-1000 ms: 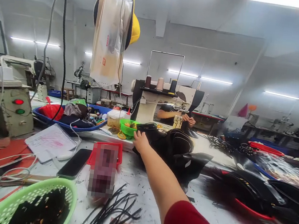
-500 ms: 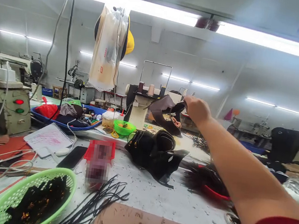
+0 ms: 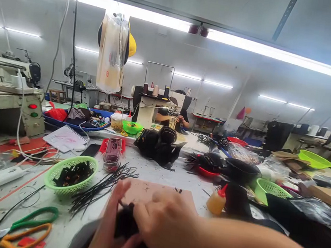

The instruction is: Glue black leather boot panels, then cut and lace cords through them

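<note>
Both my hands are low in front of me, over the near edge of a pinkish-brown board (image 3: 141, 189). My right hand (image 3: 165, 217) is closed, its curled fingers pressed onto a black piece of material (image 3: 124, 222). On the other side of that piece is my left hand (image 3: 111, 224), fingers extended and thumb folded against the material. Motion blur and the right hand hide much of the piece, so its shape is unclear. Thin black strips (image 3: 102, 189) lie left of the board. Beyond it sits a pile of black leather-like pieces (image 3: 161, 146).
To the left are a green basket of black pieces (image 3: 89, 181), scissors with green and orange handles (image 3: 28, 226), and a phone (image 3: 113, 149) showing a picture. A glue bottle with red cap (image 3: 216, 202) stands right. Across the table, another person's hands (image 3: 180, 120) work at a sewing machine (image 3: 145, 111).
My right hand has come down from far forward, where it held up a dark curved piece, to the near edge. My left hand has entered view. The camera has turned right and down.
</note>
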The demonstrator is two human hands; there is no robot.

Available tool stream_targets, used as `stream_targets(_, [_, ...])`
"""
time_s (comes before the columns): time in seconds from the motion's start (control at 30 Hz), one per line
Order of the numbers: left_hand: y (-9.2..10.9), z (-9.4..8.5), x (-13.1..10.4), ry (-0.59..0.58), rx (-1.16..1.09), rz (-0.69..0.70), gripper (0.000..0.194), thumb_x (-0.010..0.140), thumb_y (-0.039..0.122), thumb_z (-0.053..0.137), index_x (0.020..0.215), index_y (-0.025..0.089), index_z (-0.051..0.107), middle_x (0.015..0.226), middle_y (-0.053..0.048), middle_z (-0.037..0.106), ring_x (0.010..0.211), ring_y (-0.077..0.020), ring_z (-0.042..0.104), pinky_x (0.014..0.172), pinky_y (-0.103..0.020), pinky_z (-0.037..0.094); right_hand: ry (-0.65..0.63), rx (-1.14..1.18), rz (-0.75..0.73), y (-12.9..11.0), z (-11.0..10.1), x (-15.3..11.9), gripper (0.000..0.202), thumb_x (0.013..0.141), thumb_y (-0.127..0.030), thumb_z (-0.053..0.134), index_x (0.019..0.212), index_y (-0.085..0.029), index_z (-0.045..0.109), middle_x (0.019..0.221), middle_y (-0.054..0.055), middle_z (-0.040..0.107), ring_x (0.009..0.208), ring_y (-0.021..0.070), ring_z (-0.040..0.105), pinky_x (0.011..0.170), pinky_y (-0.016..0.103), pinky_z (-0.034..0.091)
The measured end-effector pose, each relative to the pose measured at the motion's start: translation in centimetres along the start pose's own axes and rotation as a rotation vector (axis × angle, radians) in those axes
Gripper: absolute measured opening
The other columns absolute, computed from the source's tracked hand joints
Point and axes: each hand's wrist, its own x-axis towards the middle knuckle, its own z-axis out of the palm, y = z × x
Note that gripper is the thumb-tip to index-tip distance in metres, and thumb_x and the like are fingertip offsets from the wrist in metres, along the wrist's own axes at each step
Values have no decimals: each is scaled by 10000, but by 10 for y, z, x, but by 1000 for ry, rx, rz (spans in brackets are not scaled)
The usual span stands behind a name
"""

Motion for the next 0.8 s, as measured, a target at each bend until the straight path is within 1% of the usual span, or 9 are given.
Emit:
stream_targets(0.1, [-2,-11,-23,-88,-113,-317,857,608,532,676,1317,218,313,1030,-83,651,984,-296,588,874,-397,458,-24,689,270,-31,41,-21,246,838,-330,423,808,-176,612,649,24,623,521,130,495,454,234,301])
stream_targets(0.2, [-8,-26,-37,-155,-87,-524,562,573,521,701,1010,186,587,813,-39,691,819,-272,631,792,-372,492,-55,1214,563,-29,75,-33,490,872,-502,260,741,-162,589,561,1,561,478,107,483,448,204,341])
stream_targets(0.3, [-9,-37,-42,-236,-98,-637,433,587,563,669,790,182,631,798,-37,701,830,-271,628,775,-356,495,15,1175,835,-1,99,-49,501,886,-487,195,881,-160,575,666,28,593,586,125,541,560,229,416])
stream_targets(0.37, [-8,-40,-43,-232,-150,-690,434,613,571,647,812,186,629,825,-37,704,885,-269,622,760,-334,498,16,1085,930,22,113,-60,379,872,-428,310,848,-160,576,761,55,600,709,151,551,630,248,415])
stream_targets(0.43, [-6,-39,-45,-234,-220,-721,420,631,552,648,837,187,631,861,-40,703,935,-263,609,774,-321,491,-71,1039,973,36,127,-69,225,793,-358,495,742,-157,583,735,52,595,724,170,551,629,255,408])
stream_targets(0.53, [0,-34,-46,-250,-308,-758,384,629,520,667,816,186,635,839,-35,703,877,-244,625,785,-329,484,-235,1039,991,35,147,-72,115,712,-270,602,721,-156,592,670,19,584,634,147,548,555,232,398])
stream_targets(0.67, [16,-31,-37,-262,-294,-704,321,646,467,672,796,186,632,829,-36,702,871,-245,620,771,-334,481,-391,1065,964,23,156,-66,174,716,-333,602,731,-159,600,578,-13,547,506,110,494,455,208,350])
stream_targets(0.73, [27,-31,-28,-261,-256,-638,302,650,453,668,787,187,629,803,-33,700,802,-238,627,734,-328,486,-426,1050,936,23,157,-63,205,649,-347,665,652,-160,583,550,-16,527,525,117,492,450,204,329])
stream_targets(0.8, [37,-32,-18,-245,-223,-572,301,647,447,667,806,194,630,764,-21,694,704,-215,621,680,-308,486,-407,1012,933,25,158,-62,229,583,-313,715,685,-165,572,619,-6,548,609,135,517,474,200,329])
